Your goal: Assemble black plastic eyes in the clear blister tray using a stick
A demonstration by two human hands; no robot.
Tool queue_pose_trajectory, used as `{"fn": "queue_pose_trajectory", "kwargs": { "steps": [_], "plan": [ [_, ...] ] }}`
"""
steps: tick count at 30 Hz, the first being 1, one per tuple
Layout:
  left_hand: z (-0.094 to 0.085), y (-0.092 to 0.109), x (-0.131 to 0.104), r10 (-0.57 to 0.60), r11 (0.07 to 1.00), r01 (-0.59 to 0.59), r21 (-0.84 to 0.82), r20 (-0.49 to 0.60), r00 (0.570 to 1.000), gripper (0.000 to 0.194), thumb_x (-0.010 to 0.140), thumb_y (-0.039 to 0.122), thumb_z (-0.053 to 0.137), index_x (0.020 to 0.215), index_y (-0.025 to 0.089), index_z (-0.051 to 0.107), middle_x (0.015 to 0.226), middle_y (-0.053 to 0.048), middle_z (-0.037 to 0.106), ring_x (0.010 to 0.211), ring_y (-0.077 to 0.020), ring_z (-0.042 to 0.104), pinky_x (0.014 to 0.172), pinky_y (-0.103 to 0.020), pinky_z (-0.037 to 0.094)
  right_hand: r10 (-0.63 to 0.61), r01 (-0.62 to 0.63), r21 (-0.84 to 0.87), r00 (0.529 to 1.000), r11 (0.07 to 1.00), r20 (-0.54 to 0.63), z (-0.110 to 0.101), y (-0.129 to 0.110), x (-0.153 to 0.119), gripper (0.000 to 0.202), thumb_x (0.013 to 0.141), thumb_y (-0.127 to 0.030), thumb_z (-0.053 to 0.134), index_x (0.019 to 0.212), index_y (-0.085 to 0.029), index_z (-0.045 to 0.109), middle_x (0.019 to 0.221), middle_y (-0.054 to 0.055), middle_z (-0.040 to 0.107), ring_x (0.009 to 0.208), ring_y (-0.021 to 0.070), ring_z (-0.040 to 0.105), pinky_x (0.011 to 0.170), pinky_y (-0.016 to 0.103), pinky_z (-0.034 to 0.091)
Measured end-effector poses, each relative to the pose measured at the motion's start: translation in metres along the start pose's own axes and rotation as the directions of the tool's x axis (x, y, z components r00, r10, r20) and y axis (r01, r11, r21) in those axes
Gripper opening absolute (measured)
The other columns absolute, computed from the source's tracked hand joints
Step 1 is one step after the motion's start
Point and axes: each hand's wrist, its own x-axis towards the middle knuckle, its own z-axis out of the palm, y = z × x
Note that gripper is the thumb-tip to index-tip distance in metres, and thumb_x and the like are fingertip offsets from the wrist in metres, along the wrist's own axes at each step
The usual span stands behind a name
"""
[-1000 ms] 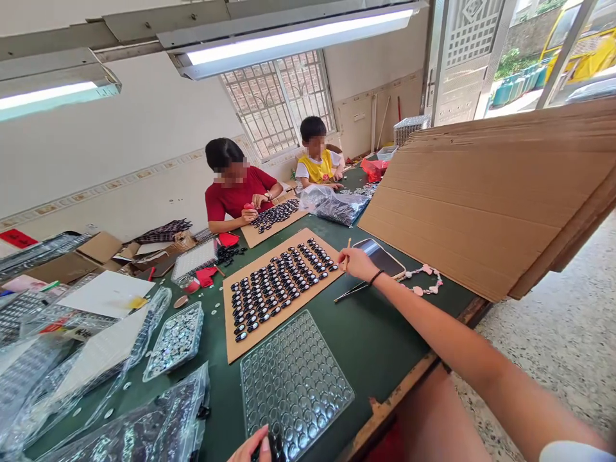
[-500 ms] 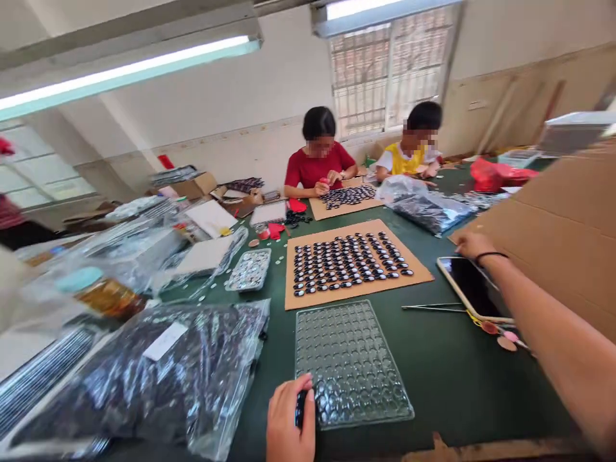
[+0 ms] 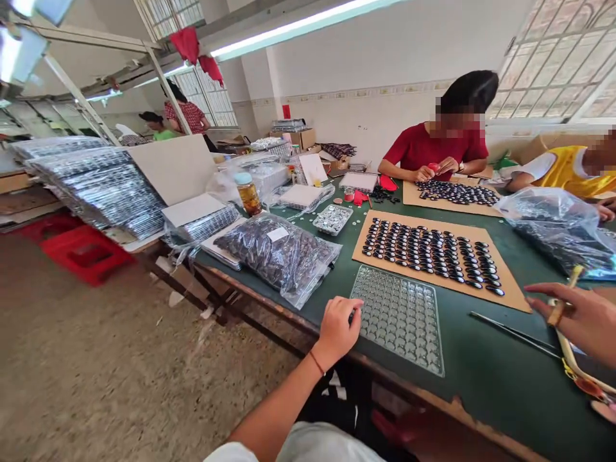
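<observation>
My left hand [image 3: 341, 326] is closed round a small shiny black piece [image 3: 351, 316], mostly hidden by the fingers, at the left edge of a clear plastic tray [image 3: 402, 314] with rows of round hollows. At the far right, my right hand [image 3: 584, 314] grips a short wooden stick [image 3: 558, 311] with a yellowish upper end. Below that hand lie metal tweezers [image 3: 514, 333] and part of a pale-framed phone [image 3: 572, 353]. Behind the tray, rows of black oval pieces with whitish tops [image 3: 423, 247] lie on a cardboard sheet [image 3: 510, 298].
A bag of dark pieces [image 3: 269, 256] lies left of the tray, near a box of small pale discs [image 3: 333, 219] and a lidded jar [image 3: 248, 196]. Across the table sits a person in red [image 3: 440, 151]; another in yellow [image 3: 570, 167] is at right. Red stools [image 3: 84, 253] stand on the floor.
The view has swung left, bringing stacked trays and floor into sight. My right hand, earlier at the phone's far end, now holds the wooden stick. My left hand keeps the black piece beside the tray.
</observation>
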Motion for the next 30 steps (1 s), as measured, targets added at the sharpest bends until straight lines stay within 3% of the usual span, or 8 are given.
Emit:
{"fn": "queue_pose_trajectory", "kwargs": {
  "steps": [1, 4, 8, 11, 14, 19, 25, 30],
  "plan": [
    [0.000, 0.000, 0.000, 0.011, 1.000, -0.011, 0.004, -0.002, 1.000, 0.019, 0.081, 0.014, 0.043, 0.093, 0.017, 0.058, 0.086, -0.004, 0.062, 0.083, -0.0162, 0.052, 0.075, -0.031, 0.040, -0.029, 0.028, 0.030, 0.998, 0.999, 0.049, 0.001, -0.025, -0.014, 0.026, 0.063, -0.056, 0.051, 0.084, -0.042, 0.058, 0.078, 0.011, 0.062, 0.068, 0.0267, 0.057, 0.059, 0.041, 0.036],
    [0.001, -0.002, -0.003, 0.064, 0.998, -0.065, 0.012, 0.022, 0.998, 0.019, 0.081, 0.015, 0.044, 0.093, 0.017, 0.058, 0.086, -0.004, 0.062, 0.084, -0.0161, 0.052, 0.075, -0.031, 0.038, -0.140, 0.138, 0.128, 0.990, 0.982, 0.001, 0.015, -0.078, -0.057, 0.022, 0.068, -0.051, 0.049, 0.086, -0.039, 0.054, 0.080, 0.009, 0.061, 0.076, 0.0275, 0.056, 0.067, 0.041, 0.040],
    [0.003, -0.011, -0.002, 0.144, 0.990, -0.144, 0.005, 0.033, 0.989, 0.017, 0.082, 0.018, 0.045, 0.091, 0.017, 0.059, 0.087, -0.004, 0.062, 0.086, -0.0164, 0.051, 0.078, -0.032, 0.037, -0.081, 0.082, 0.084, 0.997, 0.993, -0.020, 0.051, -0.107, -0.096, 0.019, 0.077, -0.034, 0.044, 0.091, -0.025, 0.054, 0.086, 0.009, 0.060, 0.084, 0.0237, 0.053, 0.078, 0.035, 0.040],
    [0.008, -0.018, 0.005, 0.118, 0.992, -0.118, -0.039, 0.002, 0.993, 0.016, 0.082, 0.021, 0.045, 0.090, 0.016, 0.058, 0.086, -0.005, 0.061, 0.085, -0.0161, 0.052, 0.079, -0.031, 0.038, 0.050, -0.048, -0.105, 0.998, 0.993, 0.023, 0.064, -0.111, -0.107, 0.027, 0.079, -0.035, 0.045, 0.097, -0.018, 0.054, 0.095, 0.012, 0.058, 0.097, 0.0280, 0.047, 0.079, 0.038, 0.037],
    [0.012, -0.018, 0.010, 0.111, 0.992, -0.111, -0.058, -0.005, 0.994, 0.017, 0.083, 0.024, 0.043, 0.090, 0.016, 0.057, 0.086, -0.005, 0.060, 0.085, -0.0164, 0.052, 0.080, -0.031, 0.038, 0.124, -0.115, -0.176, 0.992, 0.978, 0.040, 0.063, -0.113, -0.110, 0.030, 0.081, -0.035, 0.044, 0.103, -0.016, 0.052, 0.101, 0.013, 0.056, 0.102, 0.0285, 0.044, 0.079, 0.039, 0.038],
    [0.007, -0.014, 0.005, 0.111, 0.992, -0.114, -0.053, -0.047, 0.993, 0.016, 0.083, 0.022, 0.044, 0.088, 0.016, 0.058, 0.088, -0.005, 0.061, 0.089, -0.0181, 0.051, 0.083, -0.033, 0.036, 0.069, -0.052, -0.182, 0.994, 0.982, 0.087, 0.060, -0.113, -0.118, 0.033, 0.083, -0.035, 0.041, 0.108, -0.014, 0.050, 0.121, 0.013, 0.047, 0.113, 0.0268, 0.040, 0.091, 0.040, 0.034],
    [0.001, -0.017, 0.004, 0.064, 0.974, -0.070, -0.215, -0.036, 0.997, 0.014, 0.083, 0.021, 0.044, 0.084, 0.017, 0.057, 0.086, -0.004, 0.061, 0.088, -0.0159, 0.051, 0.081, -0.030, 0.037, 0.057, -0.038, -0.152, 0.991, 0.988, 0.122, 0.061, -0.101, -0.121, 0.037, 0.083, -0.042, 0.037, 0.106, -0.015, 0.050, 0.123, 0.013, 0.047, 0.113, 0.0262, 0.043, 0.094, 0.040, 0.035],
    [-0.004, -0.020, 0.000, 0.065, 0.943, -0.053, -0.328, 0.027, 0.998, 0.014, 0.081, 0.018, 0.044, 0.084, 0.018, 0.058, 0.086, -0.002, 0.062, 0.087, -0.0155, 0.051, 0.081, -0.031, 0.036, 0.087, -0.063, -0.157, 0.985, 0.986, 0.151, 0.057, -0.105, -0.125, 0.035, 0.081, -0.047, 0.036, 0.105, -0.024, 0.047, 0.122, 0.011, 0.048, 0.111, 0.0263, 0.046, 0.093, 0.039, 0.038]
  ]
}}
